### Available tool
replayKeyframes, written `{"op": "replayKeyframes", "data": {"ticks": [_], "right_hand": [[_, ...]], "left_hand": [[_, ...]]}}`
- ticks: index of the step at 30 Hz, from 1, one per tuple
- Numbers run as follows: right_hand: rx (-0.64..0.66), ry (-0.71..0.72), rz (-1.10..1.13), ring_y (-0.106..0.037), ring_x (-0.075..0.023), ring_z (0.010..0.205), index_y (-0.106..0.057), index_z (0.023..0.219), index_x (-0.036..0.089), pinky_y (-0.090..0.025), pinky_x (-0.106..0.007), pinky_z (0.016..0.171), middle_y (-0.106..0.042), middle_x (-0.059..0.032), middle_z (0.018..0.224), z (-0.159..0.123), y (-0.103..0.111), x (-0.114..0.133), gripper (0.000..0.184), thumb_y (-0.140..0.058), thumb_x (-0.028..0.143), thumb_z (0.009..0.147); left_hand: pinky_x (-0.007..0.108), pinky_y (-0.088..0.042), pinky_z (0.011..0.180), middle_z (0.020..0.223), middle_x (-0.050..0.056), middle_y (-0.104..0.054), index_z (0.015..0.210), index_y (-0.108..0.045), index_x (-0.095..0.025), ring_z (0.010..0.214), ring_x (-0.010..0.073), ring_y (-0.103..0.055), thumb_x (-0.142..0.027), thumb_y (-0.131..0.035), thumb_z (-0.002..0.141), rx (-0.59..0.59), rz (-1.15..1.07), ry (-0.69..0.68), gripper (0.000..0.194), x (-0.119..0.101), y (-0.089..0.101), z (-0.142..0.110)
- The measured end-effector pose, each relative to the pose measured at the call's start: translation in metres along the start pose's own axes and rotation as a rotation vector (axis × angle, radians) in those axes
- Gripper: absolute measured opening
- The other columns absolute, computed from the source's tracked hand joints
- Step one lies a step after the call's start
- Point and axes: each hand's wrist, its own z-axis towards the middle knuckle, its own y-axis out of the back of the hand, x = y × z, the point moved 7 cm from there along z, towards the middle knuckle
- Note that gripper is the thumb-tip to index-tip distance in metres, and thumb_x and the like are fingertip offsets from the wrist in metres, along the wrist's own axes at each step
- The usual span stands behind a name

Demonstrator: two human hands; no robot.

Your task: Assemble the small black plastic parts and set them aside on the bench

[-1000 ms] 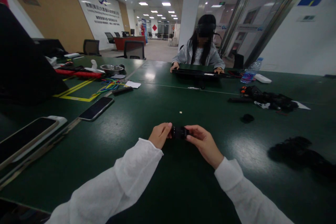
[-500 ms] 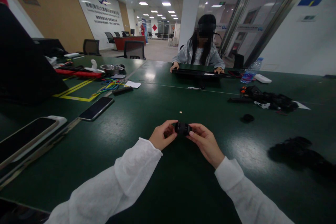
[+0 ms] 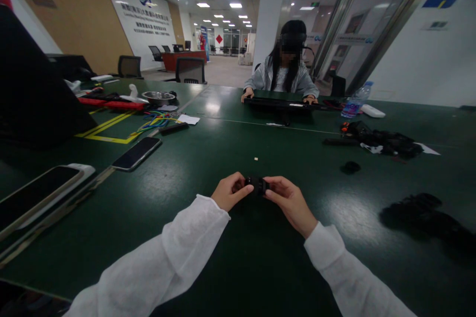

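Observation:
Between my two hands, just above the green table (image 3: 238,237), is a small black camera lens (image 3: 257,185) lying sideways. My left hand (image 3: 231,192) is closed on its left end, thumb in front and fingers behind. The fingertips of my right hand (image 3: 292,200) pinch the right end. Whether a separate cap sits on that end I cannot tell. Beyond the lens lies a tiny pale scrap (image 3: 256,159). A round black cap-like piece (image 3: 350,167) rests on the table to the right.
A dark, blurred strapped object (image 3: 427,213) lies at the right. Phones (image 3: 137,153) and coloured cables (image 3: 158,120) are on the left, near a metal bowl (image 3: 159,97). Across the table a person (image 3: 282,74) holds a black panel (image 3: 278,104). A water bottle (image 3: 357,100) stands at the far right.
The lens has turned slightly between my fingers, and my right fingers have shifted a little left along its end. Everything else looks the same.

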Motion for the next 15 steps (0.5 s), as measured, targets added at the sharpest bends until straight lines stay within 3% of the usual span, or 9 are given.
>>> {"op": "replayKeyframes", "data": {"ticks": [7,11,15], "right_hand": [[0.064,0.046,-0.046,-0.051,-0.0167,0.096,-0.058,0.086,0.025,-0.038,-0.039,0.087,-0.056,0.0,0.1,-0.002,-0.007,0.008,0.021,-0.061,0.021,0.065],[0.072,0.001,0.003,-0.053,-0.016,0.091,-0.058,0.086,0.025,-0.041,-0.038,0.084,-0.057,0.0,0.095,-0.002,-0.01,0.003,0.022,-0.061,0.021,0.065],[0.02,-0.065,0.138,-0.053,-0.0157,0.089,-0.058,0.086,0.025,-0.043,-0.039,0.082,-0.056,0.0004,0.093,0.0,-0.005,-0.004,0.021,-0.06,0.023,0.066]], "left_hand": [[0.021,-0.036,0.051,0.072,0.001,-0.048,0.06,-0.054,-0.012,0.055,0.0088,-0.046,-0.041,-0.036,0.08,0.015,0.033,-0.074,0.039,-0.007,0.001,0.001],[0.021,-0.035,0.049,0.061,0.0,-0.046,0.049,-0.049,-0.012,0.05,0.0084,-0.045,-0.039,-0.027,0.084,-0.042,0.005,-0.061,0.049,-0.006,0.006,0.0],[0.022,-0.037,0.053,0.057,-0.001,-0.046,0.056,-0.048,-0.013,0.054,0.0101,-0.047,-0.035,-0.031,0.083,-0.054,-0.042,-0.138,0.039,-0.012,0.007,-0.003]]}}
